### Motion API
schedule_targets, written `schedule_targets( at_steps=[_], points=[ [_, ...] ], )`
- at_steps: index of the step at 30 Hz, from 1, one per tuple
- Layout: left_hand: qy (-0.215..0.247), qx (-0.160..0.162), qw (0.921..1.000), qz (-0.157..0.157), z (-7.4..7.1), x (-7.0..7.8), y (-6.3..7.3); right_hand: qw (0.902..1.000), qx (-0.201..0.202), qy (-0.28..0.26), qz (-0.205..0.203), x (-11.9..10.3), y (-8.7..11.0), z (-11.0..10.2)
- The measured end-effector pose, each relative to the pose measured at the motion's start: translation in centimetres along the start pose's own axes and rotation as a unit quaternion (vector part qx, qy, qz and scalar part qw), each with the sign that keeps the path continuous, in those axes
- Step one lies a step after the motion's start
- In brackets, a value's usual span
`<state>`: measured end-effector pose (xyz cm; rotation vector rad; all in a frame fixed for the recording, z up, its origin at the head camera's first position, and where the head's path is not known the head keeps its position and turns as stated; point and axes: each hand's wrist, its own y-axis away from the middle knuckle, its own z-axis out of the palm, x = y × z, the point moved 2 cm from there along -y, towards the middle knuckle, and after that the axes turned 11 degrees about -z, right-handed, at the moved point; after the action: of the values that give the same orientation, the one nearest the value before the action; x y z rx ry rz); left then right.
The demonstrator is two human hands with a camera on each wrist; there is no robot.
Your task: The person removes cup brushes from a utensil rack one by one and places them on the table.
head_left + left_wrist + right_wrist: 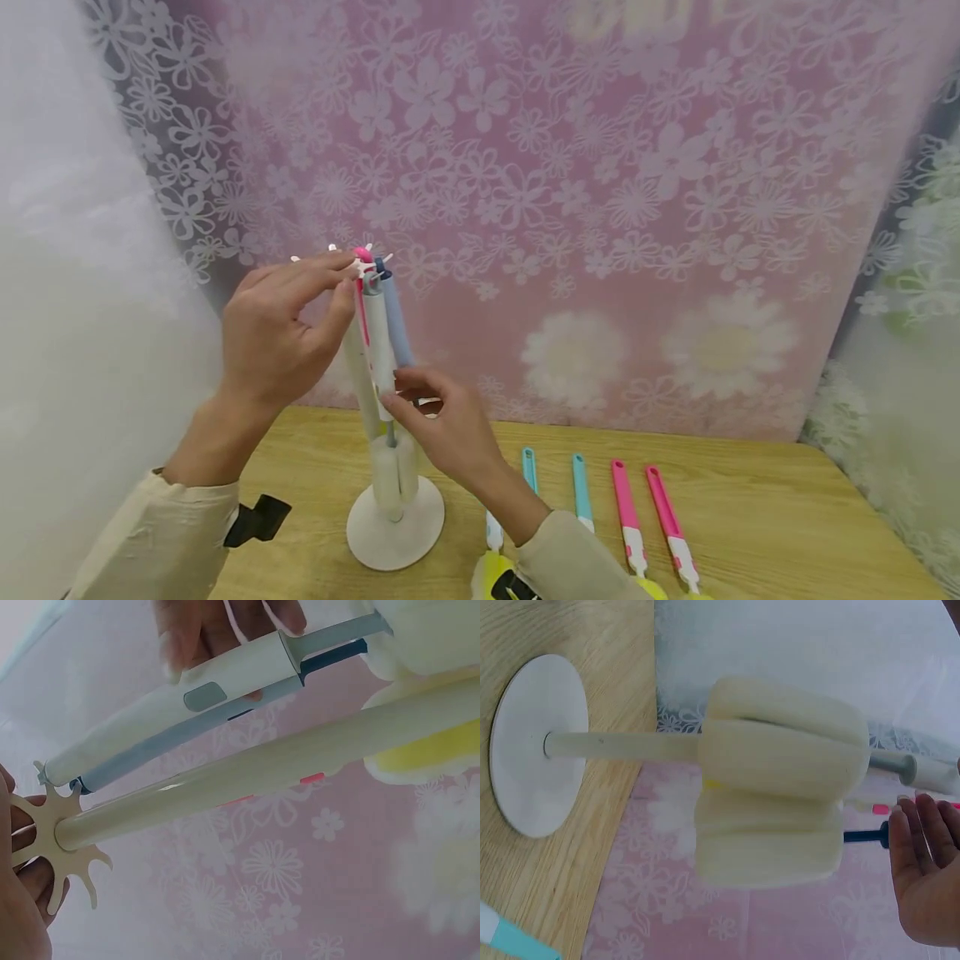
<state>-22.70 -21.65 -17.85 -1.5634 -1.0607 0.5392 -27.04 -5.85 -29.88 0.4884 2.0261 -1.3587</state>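
Observation:
A white stand with a round base (397,533) rises from the table; at its top is a ring of hooks (54,832). Brushes with thick cream sponge heads (780,757) hang from it: one with a pale grey-white handle (380,350), one with a blue handle (397,325) and one showing pink. My left hand (273,333) holds the hook ring, its fingers showing behind the hooks in the left wrist view. Lower down, my right hand (453,429) pinches the bottom part of the grey-white handle between thumb and fingers.
On the wooden table (780,500), to the right of the stand, lie two brushes with teal handles (581,487) and two with pink handles (625,496). Yellow sponge (495,571) shows beside my right sleeve. A pink flowered backdrop (525,208) stands behind the table.

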Motion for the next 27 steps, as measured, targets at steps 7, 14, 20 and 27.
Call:
schedule_targets(
  at_steps=[7, 14, 20, 27],
  points=[
    [0.003, 0.01, 0.9999, 0.006, 0.4, 0.5, -0.1, 0.9984, 0.055, -0.003, -0.012, -0.4, -0.4, 0.6],
    [0.008, 0.017, 0.9998, 0.008, 0.6, 0.8, -0.2, 0.9975, 0.065, -0.009, -0.026, -0.5, -0.2, 0.4],
    [0.009, 0.017, 0.9998, 0.003, 0.6, 0.4, 0.0, 0.9973, 0.061, -0.025, -0.031, -0.8, -0.1, 0.0],
    [0.002, 0.014, 0.9999, 0.001, 0.4, -0.1, 0.2, 0.9975, 0.051, -0.038, -0.03, -1.4, 0.1, -0.9]
  ],
)
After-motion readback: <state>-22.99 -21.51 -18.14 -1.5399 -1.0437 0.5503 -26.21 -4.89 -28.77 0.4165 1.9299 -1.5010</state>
